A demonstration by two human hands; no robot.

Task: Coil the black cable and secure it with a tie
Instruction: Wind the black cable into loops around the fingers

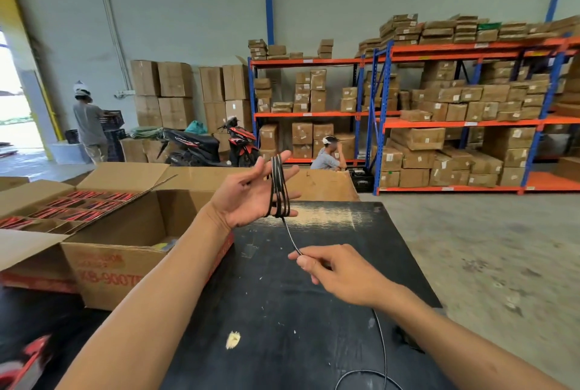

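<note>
Meanwhile I saw left hand [251, 195] raised, fingers spread, black cable [278, 188] looped in several turns around them | right hand [337, 273] pinched the cable's running strand over the bench [282, 311] | slack trailed below my right wrist.

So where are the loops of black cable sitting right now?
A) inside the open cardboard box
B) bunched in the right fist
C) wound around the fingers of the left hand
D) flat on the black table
C: the black cable is looped around the spread fingers of the raised left hand, while the right hand only pinches the loose strand leading down from it.
</note>
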